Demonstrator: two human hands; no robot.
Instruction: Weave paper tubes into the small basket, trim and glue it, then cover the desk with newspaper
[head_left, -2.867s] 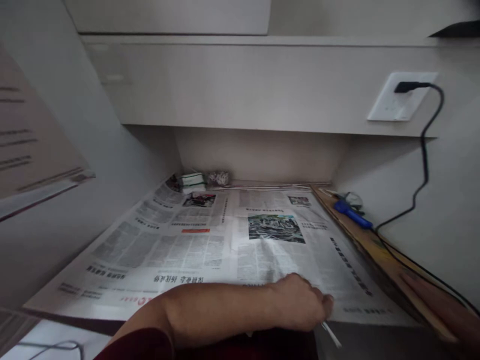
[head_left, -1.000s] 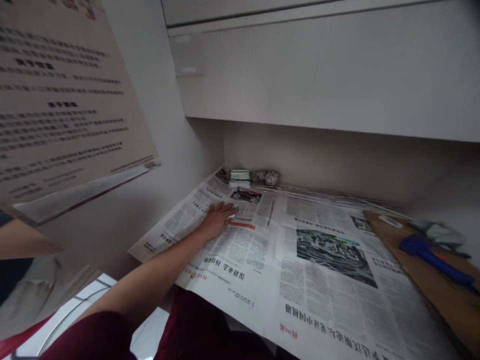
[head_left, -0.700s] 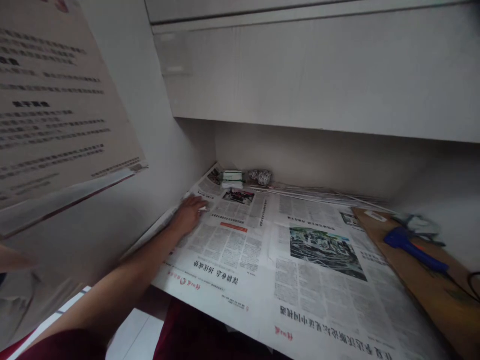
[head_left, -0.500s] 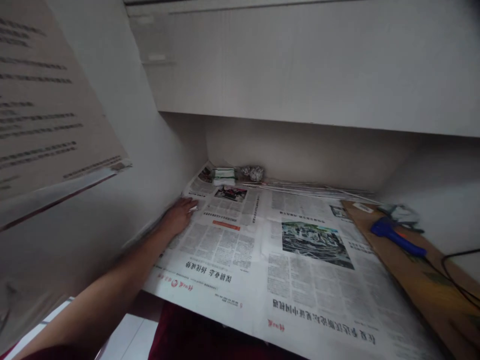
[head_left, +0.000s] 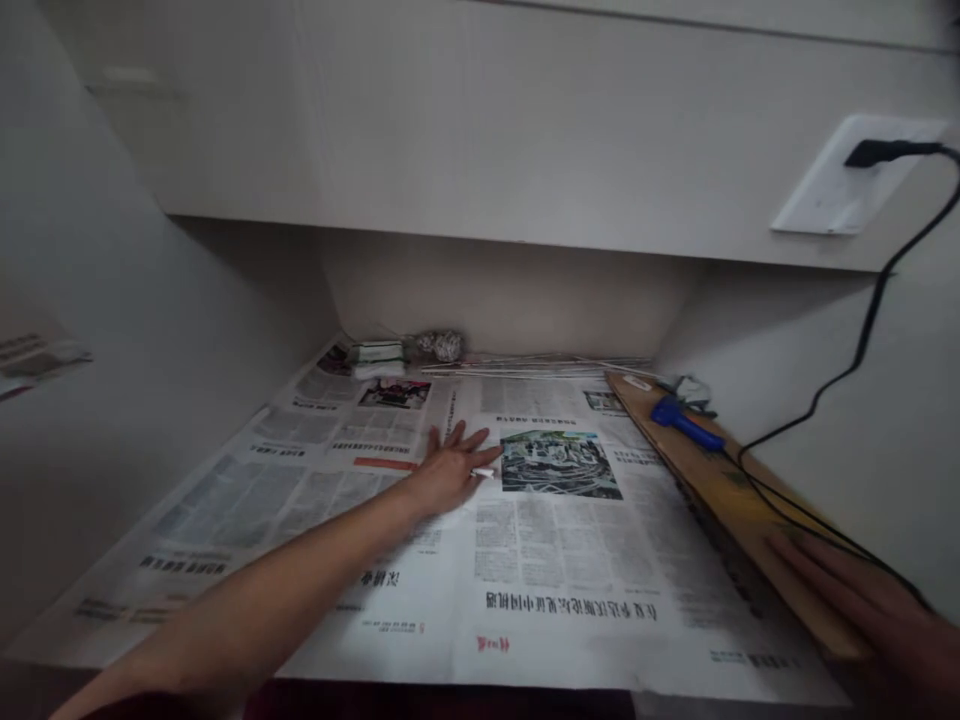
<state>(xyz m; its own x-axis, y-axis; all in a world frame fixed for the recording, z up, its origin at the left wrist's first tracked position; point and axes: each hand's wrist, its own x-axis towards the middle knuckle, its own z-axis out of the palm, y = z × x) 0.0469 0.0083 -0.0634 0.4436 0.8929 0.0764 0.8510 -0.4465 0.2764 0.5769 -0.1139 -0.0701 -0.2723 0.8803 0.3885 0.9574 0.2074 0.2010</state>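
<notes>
My left hand (head_left: 448, 470) lies on the newspaper (head_left: 427, 640) near its centre, left of a printed colour photo. Its fingers are spread, and a small white stick-like piece (head_left: 484, 473) pokes out from beneath the thumb side; its exact kind does not show. At the lower right, my right hand (head_left: 855, 590) is blurred and partly cut off. Its fingers stretch over the brown board (head_left: 694, 480) near the board's front end, with nothing visible in them. A blue glue gun (head_left: 686, 425) lies farther back on that board.
Thin white rods (head_left: 540, 367) lie along the back wall. A white packet (head_left: 379, 357) and a crumpled patterned bundle (head_left: 442, 346) sit at the back left. A black cord (head_left: 855, 365) hangs from a wall socket (head_left: 832, 190) to the board.
The view has swung right. My left hand has moved from the paper's left edge to its middle, the white piece moving with it. My right hand has come into view at the board.
</notes>
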